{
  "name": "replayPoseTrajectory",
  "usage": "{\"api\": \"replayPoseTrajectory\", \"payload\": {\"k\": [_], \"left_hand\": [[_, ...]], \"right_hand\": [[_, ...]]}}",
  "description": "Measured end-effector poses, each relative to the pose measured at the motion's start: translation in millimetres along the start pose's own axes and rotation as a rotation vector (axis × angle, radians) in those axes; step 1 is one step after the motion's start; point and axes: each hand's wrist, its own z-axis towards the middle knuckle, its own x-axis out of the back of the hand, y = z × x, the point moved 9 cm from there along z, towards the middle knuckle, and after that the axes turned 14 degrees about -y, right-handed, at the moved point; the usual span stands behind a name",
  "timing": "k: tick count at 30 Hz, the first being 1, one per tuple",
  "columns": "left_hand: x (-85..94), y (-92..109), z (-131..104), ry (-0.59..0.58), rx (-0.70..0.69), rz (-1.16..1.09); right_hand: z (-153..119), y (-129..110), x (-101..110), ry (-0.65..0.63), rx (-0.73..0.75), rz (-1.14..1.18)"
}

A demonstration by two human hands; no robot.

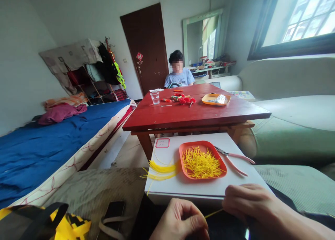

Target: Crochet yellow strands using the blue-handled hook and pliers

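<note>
A thin yellow strand [214, 214] runs between my two hands, just in front of a white box [162, 182]. My left hand [180, 220] pinches one end with thumb and fingers. The other end goes into my closed right hand [248, 201], whose fingertips are partly hidden. On the box lies an orange tray [202, 178] heaped with short yellow pieces [201, 163]. Longer yellow strands [162, 167] lie bunched to its left. Pliers with pink handles [234, 158] rest to the right of the tray, jaws toward its rim.
Beyond the box stands a red table [167, 116] bearing a plastic cup [155, 97], red tasselled items [185, 99] and a yellow tray [204, 101] with a clear packet. A person [180, 72] sits behind it. A blue-covered bed [65, 135] is on the left; a phone [115, 212] lies front left.
</note>
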Motion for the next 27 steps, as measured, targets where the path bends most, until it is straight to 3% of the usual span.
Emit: {"api": "replayPoseTrajectory", "payload": {"k": [5,8,11,15,18,23,27], "left_hand": [[11.5,27.6,-9.7,0.280,-0.233,0.277],[3.7,49.7,-20.5,0.397,-0.394,0.608],[-21.8,68.9,-28.2,0.349,-0.630,0.969],[-49.7,76.2,-36.8,0.212,-0.912,1.299],[-59.6,79.6,-45.3,0.250,-1.073,1.464],[-78.5,82.3,-51.9,0.307,-1.215,1.706],[-87.5,80.6,-48.4,0.225,-1.220,1.827]], "right_hand": [[13.3,25.2,-22.8,-0.095,-0.391,0.556],[17.4,25.5,-35.7,-0.125,-0.458,0.781],[19.9,26.7,-52.2,-0.153,-0.480,1.047],[22.3,27.5,-64.3,-0.151,-0.492,1.302],[20.7,25.9,-67.7,-0.165,-0.529,1.412],[12.5,25.6,-80.5,-0.252,-0.628,1.461],[9.7,28.1,-87.5,-0.285,-0.640,1.442]]}}
